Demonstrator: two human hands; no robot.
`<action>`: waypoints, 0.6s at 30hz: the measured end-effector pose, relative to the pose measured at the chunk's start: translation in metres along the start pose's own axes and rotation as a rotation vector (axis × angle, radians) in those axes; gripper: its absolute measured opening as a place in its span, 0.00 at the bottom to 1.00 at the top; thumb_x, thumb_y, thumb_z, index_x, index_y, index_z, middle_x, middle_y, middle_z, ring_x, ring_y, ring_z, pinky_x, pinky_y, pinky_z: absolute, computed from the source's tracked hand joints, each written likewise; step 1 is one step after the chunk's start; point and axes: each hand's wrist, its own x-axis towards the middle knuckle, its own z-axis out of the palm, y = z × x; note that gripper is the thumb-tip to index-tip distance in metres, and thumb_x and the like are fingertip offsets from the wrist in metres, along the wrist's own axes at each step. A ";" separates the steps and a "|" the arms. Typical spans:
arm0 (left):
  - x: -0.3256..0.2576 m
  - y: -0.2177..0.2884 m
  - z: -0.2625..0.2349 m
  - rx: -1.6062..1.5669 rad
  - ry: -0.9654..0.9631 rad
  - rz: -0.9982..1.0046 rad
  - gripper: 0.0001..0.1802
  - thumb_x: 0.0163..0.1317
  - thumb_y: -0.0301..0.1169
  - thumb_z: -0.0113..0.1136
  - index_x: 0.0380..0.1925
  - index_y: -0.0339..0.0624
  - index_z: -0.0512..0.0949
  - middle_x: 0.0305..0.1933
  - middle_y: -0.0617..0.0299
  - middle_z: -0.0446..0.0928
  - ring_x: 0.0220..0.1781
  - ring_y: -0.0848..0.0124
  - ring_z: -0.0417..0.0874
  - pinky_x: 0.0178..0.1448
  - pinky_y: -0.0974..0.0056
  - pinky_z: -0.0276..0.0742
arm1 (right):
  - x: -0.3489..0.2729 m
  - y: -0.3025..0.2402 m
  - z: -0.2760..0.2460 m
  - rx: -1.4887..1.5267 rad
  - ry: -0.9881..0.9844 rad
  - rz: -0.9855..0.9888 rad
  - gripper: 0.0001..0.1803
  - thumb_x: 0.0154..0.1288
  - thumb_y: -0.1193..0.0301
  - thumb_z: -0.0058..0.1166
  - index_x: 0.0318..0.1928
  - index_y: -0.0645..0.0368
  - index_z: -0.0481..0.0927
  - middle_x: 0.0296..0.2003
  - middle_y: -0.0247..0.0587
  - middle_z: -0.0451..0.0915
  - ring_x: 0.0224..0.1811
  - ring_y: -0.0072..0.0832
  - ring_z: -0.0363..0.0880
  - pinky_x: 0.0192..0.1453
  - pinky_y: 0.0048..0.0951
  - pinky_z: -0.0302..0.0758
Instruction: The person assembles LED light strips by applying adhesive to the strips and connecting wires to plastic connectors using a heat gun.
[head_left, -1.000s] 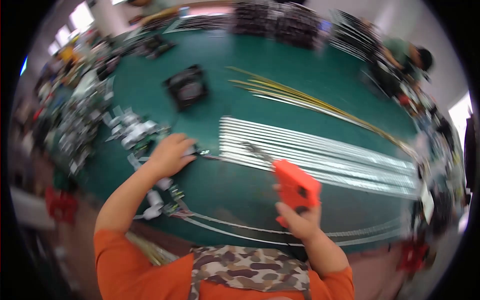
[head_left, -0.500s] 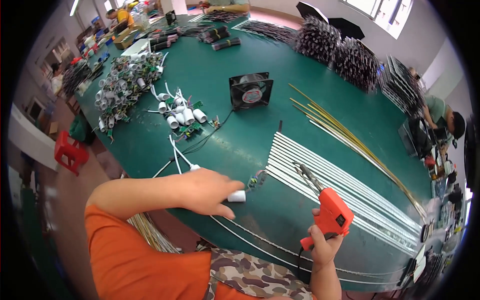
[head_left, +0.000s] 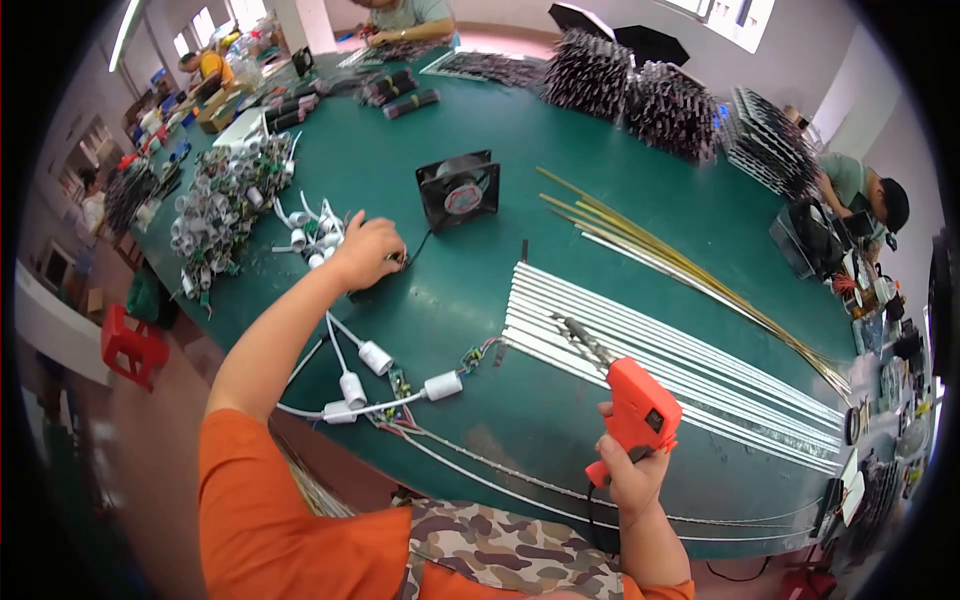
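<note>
My right hand (head_left: 637, 478) is wrapped round the handle of a red soldering gun (head_left: 643, 410). Its metal tip points up and left, over a row of white strips (head_left: 640, 350). Stretched out to the far left, my left hand (head_left: 372, 252) is at a small pile of white lamp sockets (head_left: 312, 240) with wires and green boards. The fingers curl down at the pile's right edge; what they hold is mostly hidden. Nearer me lie loose white sockets (head_left: 443, 385) with white cables and small green circuit boards (head_left: 473, 357), one beside the strips' left end.
A black fan (head_left: 459, 190) stands beyond my left hand, its cord trailing on the green table (head_left: 560, 220). A larger socket heap (head_left: 225, 210) lies at left. Yellow rods (head_left: 680, 265) lie beyond the strips. Bundled strips (head_left: 590, 75) and co-workers are at the far and right edges.
My left hand has moved from the near sockets out to the pile by the fan, uncovering several sockets. The right hand keeps the soldering gun. The whole view has shifted slightly.
</note>
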 end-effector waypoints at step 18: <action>-0.009 0.157 -0.058 -1.069 0.000 0.166 0.19 0.51 0.20 0.70 0.42 0.38 0.74 0.37 0.62 0.77 0.36 0.74 0.79 0.36 0.68 0.76 | 0.027 0.016 -0.009 0.263 0.004 0.012 0.19 0.65 0.74 0.55 0.55 0.65 0.73 0.44 0.45 0.81 0.44 0.27 0.80 0.48 0.32 0.78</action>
